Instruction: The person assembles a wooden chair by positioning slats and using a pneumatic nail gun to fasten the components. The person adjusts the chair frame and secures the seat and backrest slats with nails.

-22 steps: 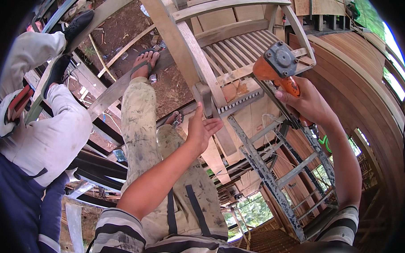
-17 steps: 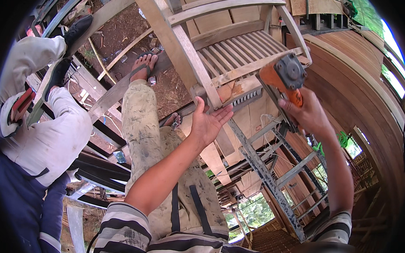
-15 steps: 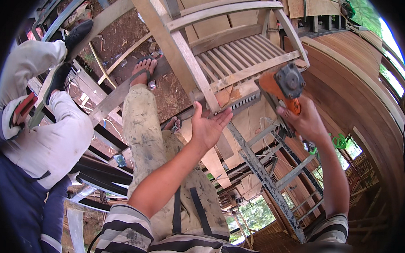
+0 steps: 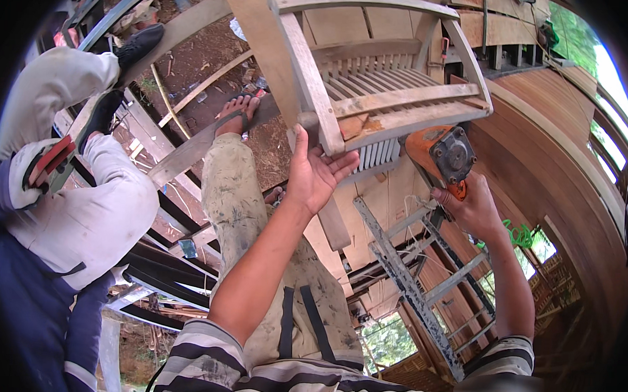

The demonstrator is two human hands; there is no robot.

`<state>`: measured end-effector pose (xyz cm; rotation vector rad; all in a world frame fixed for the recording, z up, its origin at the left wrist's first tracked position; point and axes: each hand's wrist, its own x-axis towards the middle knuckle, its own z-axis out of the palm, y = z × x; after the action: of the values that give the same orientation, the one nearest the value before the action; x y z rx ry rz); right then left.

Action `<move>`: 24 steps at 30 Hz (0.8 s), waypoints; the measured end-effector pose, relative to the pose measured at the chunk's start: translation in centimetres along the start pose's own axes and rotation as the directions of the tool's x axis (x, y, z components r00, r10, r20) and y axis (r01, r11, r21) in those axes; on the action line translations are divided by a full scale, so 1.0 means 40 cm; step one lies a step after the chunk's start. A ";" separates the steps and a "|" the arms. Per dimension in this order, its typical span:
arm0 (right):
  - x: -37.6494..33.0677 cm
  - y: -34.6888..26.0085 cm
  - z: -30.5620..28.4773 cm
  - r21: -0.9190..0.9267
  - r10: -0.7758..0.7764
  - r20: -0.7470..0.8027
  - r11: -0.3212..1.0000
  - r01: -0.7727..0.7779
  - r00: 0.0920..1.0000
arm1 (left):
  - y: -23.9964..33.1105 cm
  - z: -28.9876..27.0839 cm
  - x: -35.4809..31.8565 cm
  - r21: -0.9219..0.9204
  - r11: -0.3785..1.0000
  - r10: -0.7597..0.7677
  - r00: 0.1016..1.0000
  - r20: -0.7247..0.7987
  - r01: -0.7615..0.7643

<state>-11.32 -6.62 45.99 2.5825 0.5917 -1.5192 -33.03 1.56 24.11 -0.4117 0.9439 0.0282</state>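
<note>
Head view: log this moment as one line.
left hand: braces pale slatted wooden chair frame | right hand: grips orange power sander | person in white sleeves: at left

Bare matt wooden chair [image 4: 373, 94]; orange plastic-and-metal sander [image 4: 443, 158].

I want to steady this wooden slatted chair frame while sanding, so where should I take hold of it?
Grip the thick upright leg of the chair frame, probably from the near left side, where the left hand already rests. It is a solid square post, unlike the thin slats, and it stays clear of the orange sander in the right hand.
</note>
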 end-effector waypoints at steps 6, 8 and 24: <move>-0.003 0.000 -0.001 -0.086 0.023 -0.019 0.996 -0.024 1.000 | 0.046 -0.032 -0.075 0.942 0.139 0.659 0.739 0.143 -0.306; -0.008 0.014 0.007 -0.130 -0.004 -0.062 0.992 -0.005 0.998 | 0.054 -0.013 -0.080 0.864 -0.328 0.638 0.585 0.501 -0.383; -0.150 0.246 0.084 0.093 -0.100 -0.363 0.985 0.143 0.926 | -0.076 -0.009 0.005 0.723 -0.603 0.601 0.404 0.690 -0.337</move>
<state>-13.02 -18.28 48.28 2.9948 0.7274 -1.1457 -32.59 -1.40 24.79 1.9067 0.9610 0.3262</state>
